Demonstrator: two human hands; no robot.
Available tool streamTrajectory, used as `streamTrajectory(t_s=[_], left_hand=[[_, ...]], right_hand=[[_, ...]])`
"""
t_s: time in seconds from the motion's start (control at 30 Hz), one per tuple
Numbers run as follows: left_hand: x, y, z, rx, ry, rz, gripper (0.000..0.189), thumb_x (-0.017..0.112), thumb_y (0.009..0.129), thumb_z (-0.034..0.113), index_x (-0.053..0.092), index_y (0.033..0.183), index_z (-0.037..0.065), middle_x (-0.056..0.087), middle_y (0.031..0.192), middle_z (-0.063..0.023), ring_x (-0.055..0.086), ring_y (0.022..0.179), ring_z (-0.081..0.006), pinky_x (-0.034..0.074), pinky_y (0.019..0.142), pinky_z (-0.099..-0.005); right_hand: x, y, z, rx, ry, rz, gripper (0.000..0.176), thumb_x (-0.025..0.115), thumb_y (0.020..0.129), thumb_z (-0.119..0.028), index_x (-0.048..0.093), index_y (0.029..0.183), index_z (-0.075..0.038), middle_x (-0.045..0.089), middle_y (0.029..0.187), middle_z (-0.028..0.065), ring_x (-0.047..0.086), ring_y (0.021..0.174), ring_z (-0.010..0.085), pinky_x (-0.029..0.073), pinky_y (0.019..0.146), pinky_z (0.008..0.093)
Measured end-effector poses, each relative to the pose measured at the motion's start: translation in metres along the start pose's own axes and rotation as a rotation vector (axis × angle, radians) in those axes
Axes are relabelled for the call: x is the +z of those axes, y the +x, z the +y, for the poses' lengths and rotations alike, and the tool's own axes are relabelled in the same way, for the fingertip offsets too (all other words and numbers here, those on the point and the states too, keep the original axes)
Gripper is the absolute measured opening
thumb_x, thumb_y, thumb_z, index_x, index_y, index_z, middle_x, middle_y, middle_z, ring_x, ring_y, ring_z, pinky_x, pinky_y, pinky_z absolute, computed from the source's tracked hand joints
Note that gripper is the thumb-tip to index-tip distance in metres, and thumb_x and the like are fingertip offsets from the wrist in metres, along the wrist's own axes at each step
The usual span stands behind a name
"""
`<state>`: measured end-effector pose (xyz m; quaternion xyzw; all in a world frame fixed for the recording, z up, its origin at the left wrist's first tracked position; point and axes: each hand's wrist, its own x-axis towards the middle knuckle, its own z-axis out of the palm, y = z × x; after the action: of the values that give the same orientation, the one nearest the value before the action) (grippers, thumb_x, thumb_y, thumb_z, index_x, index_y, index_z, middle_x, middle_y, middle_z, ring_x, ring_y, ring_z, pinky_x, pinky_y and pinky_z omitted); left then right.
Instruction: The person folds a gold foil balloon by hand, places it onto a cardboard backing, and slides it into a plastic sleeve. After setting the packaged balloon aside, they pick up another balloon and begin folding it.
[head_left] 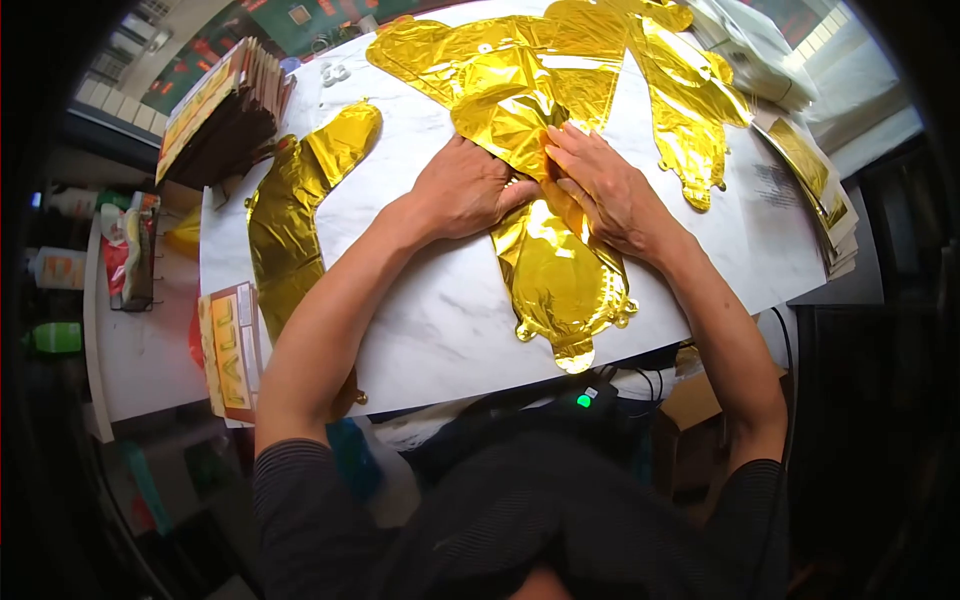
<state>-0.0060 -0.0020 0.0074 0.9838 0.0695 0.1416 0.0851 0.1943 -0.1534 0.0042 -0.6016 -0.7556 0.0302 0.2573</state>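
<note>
A flat, uninflated gold foil balloon (563,268) lies in front of me on the white marbled table, its tabbed end pointing towards me. My left hand (463,188) is on its left side, thumb over the foil and fingers partly hidden beneath a raised fold. From the right, my right hand (608,188) presses and grips the same crumpled middle part, fingers close together. Another gold foil balloon (285,215) lies left of my left forearm. More gold foil (690,100) spreads at the back right.
A stack of printed card packets (222,112) stands at the back left corner, and a packet marked "FALL" (235,345) lies at the left edge. Packets with gold foil (815,175) lie along the right edge. Bottles (57,268) stand left of the table (420,310).
</note>
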Motion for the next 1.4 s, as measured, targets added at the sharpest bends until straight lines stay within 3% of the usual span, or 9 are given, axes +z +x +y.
streamTrajectory(t_s=[0.23, 0.33, 0.37, 0.5, 0.73, 0.83, 1.2, 1.3, 1.4], left_hand=[[-0.017, 0.000, 0.002, -0.217, -0.051, -0.158, 0.061, 0.051, 0.106, 0.050, 0.051, 0.141, 0.001, 0.058, 0.136, -0.0251, 0.049, 0.133, -0.0439, 0.039, 0.113, -0.0500], [-0.035, -0.016, 0.006, -0.312, -0.481, 0.100, 0.046, 0.068, 0.100, 0.023, 0.052, 0.134, -0.004, 0.062, 0.120, -0.0278, 0.061, 0.114, -0.0473, 0.050, 0.098, -0.0477], [-0.034, -0.023, 0.007, -0.229, -0.381, 0.268, 0.050, 0.073, 0.094, 0.011, 0.052, 0.137, -0.003, 0.063, 0.125, -0.0266, 0.062, 0.116, -0.0458, 0.052, 0.099, -0.0450], [-0.034, -0.048, 0.018, -0.153, -0.013, 0.506, 0.057, 0.077, 0.087, 0.004, 0.053, 0.140, 0.001, 0.059, 0.140, -0.0252, 0.058, 0.130, -0.0419, 0.050, 0.110, -0.0449], [-0.011, -0.030, 0.031, 0.048, 0.036, 0.105, 0.073, 0.069, 0.098, 0.040, 0.042, 0.157, 0.009, 0.042, 0.161, -0.0184, 0.035, 0.153, -0.0377, 0.031, 0.127, -0.0470], [-0.009, -0.026, 0.021, 0.029, 0.024, 0.006, 0.075, 0.065, 0.100, 0.042, 0.036, 0.161, 0.009, 0.036, 0.165, -0.0192, 0.029, 0.155, -0.0393, 0.022, 0.130, -0.0485], [-0.007, -0.030, 0.015, -0.009, 0.060, -0.118, 0.073, 0.058, 0.103, 0.045, 0.037, 0.160, 0.006, 0.033, 0.166, -0.0225, 0.028, 0.155, -0.0419, 0.019, 0.130, -0.0494], [-0.006, -0.030, 0.016, -0.012, 0.077, -0.096, 0.072, 0.058, 0.102, 0.045, 0.037, 0.160, 0.006, 0.032, 0.167, -0.0223, 0.027, 0.156, -0.0404, 0.018, 0.130, -0.0497], [-0.008, -0.031, 0.017, -0.031, 0.039, -0.125, 0.071, 0.058, 0.103, 0.043, 0.038, 0.160, 0.007, 0.031, 0.167, -0.0215, 0.024, 0.157, -0.0389, 0.017, 0.130, -0.0499]], right_hand=[[0.006, -0.002, 0.006, -0.030, -0.058, -0.004, 0.040, 0.059, 0.103, -0.013, 0.057, 0.141, 0.000, 0.050, 0.157, 0.0163, 0.043, 0.149, 0.0368, 0.032, 0.126, 0.0495], [0.005, -0.001, 0.006, -0.027, -0.053, 0.001, 0.040, 0.059, 0.103, -0.013, 0.058, 0.141, 0.000, 0.050, 0.157, 0.0158, 0.043, 0.149, 0.0358, 0.032, 0.126, 0.0496], [0.005, -0.002, 0.005, -0.024, -0.055, -0.002, 0.040, 0.059, 0.103, -0.013, 0.058, 0.141, 0.000, 0.050, 0.157, 0.0156, 0.043, 0.149, 0.0353, 0.032, 0.126, 0.0496], [0.006, -0.003, 0.006, -0.029, -0.053, -0.001, 0.040, 0.060, 0.103, -0.013, 0.058, 0.141, 0.000, 0.050, 0.157, 0.0156, 0.043, 0.149, 0.0351, 0.032, 0.126, 0.0489], [0.007, -0.001, 0.006, -0.028, -0.088, -0.008, 0.041, 0.059, 0.104, -0.014, 0.057, 0.143, -0.002, 0.051, 0.155, 0.0174, 0.045, 0.147, 0.0359, 0.033, 0.125, 0.0472], [0.008, -0.002, 0.005, -0.017, -0.087, -0.007, 0.041, 0.059, 0.105, -0.015, 0.057, 0.144, -0.003, 0.051, 0.155, 0.0176, 0.045, 0.147, 0.0363, 0.034, 0.125, 0.0474], [0.001, -0.001, 0.007, -0.021, -0.055, 0.012, 0.038, 0.056, 0.106, -0.012, 0.058, 0.143, -0.003, 0.055, 0.153, 0.0170, 0.047, 0.146, 0.0342, 0.033, 0.125, 0.0462], [-0.021, 0.006, -0.001, 0.310, 0.460, -0.041, 0.037, 0.051, 0.109, -0.013, 0.057, 0.145, -0.003, 0.061, 0.146, 0.0189, 0.056, 0.139, 0.0343, 0.041, 0.120, 0.0403], [-0.021, 0.008, 0.009, 0.151, 0.217, -0.020, 0.038, 0.053, 0.108, -0.009, 0.056, 0.145, -0.003, 0.059, 0.148, 0.0193, 0.052, 0.143, 0.0345, 0.042, 0.119, 0.0398]])
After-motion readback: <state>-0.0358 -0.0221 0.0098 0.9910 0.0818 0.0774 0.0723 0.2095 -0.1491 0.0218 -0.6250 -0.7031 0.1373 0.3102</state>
